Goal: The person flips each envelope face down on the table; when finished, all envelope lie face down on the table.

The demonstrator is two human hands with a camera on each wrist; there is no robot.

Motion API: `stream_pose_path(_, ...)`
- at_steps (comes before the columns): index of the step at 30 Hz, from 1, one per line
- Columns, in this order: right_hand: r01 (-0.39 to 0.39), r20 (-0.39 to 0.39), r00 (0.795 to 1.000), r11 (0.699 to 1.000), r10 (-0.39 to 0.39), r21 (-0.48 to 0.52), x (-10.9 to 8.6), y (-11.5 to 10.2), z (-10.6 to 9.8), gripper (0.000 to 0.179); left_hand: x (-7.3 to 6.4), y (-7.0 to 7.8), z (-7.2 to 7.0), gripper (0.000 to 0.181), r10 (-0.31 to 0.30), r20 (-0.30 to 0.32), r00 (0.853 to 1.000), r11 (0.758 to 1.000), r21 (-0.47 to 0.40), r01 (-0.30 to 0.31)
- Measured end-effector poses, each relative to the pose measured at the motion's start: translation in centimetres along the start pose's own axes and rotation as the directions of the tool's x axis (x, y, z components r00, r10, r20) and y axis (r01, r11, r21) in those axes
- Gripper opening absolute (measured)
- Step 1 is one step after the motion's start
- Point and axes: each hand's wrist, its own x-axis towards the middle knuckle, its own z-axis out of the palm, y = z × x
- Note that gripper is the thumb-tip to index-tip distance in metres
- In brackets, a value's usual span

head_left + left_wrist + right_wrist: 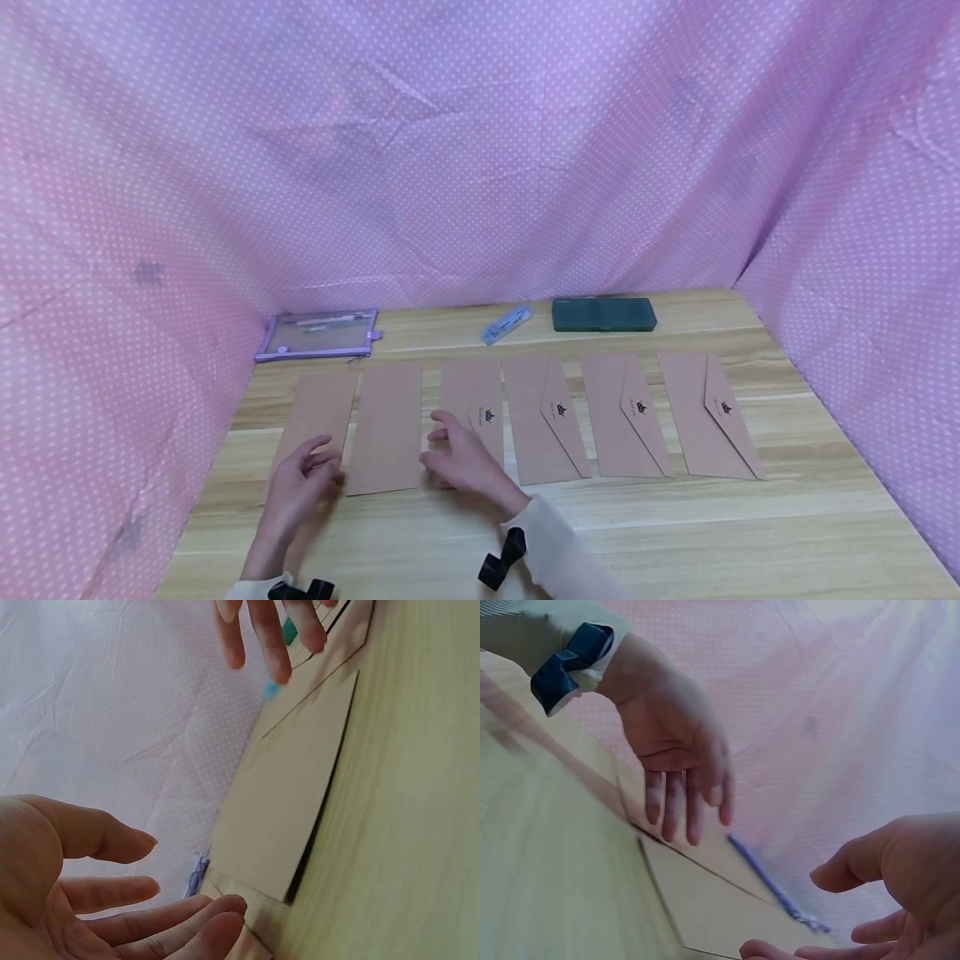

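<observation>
Several brown paper envelopes lie in a row on the table. The leftmost envelope (321, 404) and the plain envelope (386, 429) beside it show no flap. Farther right, the third envelope (472, 387) has a flap with a black crown print. My left hand (300, 483) hovers over the lower right part of the leftmost envelope, fingers loosely bent and holding nothing. Over the lower part of the third envelope is my right hand (467, 460), partly hiding it, its loose fingers pointing left. In the left wrist view, the plain envelope's near edge stands slightly off the wood.
More flapped envelopes continue rightward: one (528, 425), another (611, 417) and the rightmost (693, 417). Behind the row lie a purple-edged zip pouch (345, 340) with pens inside, a small blue packet (506, 324) and a dark green case (603, 315). Pink dotted cloth (480, 167) encloses the table (810, 500).
</observation>
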Motion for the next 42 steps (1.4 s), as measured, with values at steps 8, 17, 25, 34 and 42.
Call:
stream_pose_path(8, 0.108, -0.037, 0.993, 0.990, -0.112, -0.091, -0.5, 0.1, -3.6, 0.058, -0.2, 1.5, 0.4, 0.045, 0.099, -0.060, 0.993, 0.982, -0.155, -0.107)
stream_pose_path(17, 0.150, -0.099, 0.982, 0.983, -0.161, -0.107, -1.0, 1.4, -6.1, 0.053, -0.5, 3.9, 3.2, 0.029, 0.294, -0.043, 0.955, 0.895, -0.338, -0.291)
stream_pose_path(25, 0.222, -0.121, 0.958, 0.941, -0.259, -0.256, -1.5, 3.1, -7.1, 0.053, 0.1, 5.1, 6.5, 0.036, 0.324, 0.051, 0.945, 0.859, -0.435, -0.271)
stream_pose_path(34, 0.231, 0.009, 0.958, 0.749, -0.288, -0.621, -1.4, 4.9, -7.7, 0.066, 0.7, 5.8, 8.9, 0.051, 0.185, 0.260, 0.948, 0.861, -0.508, -0.029)
stream_pose_path(42, 0.256, 0.090, 0.958, 0.670, -0.272, -0.697, -1.4, 5.7, -7.7, 0.075, 1.1, 5.4, 10.0, 0.057, 0.194, 0.322, 0.927, 0.843, -0.537, 0.010)
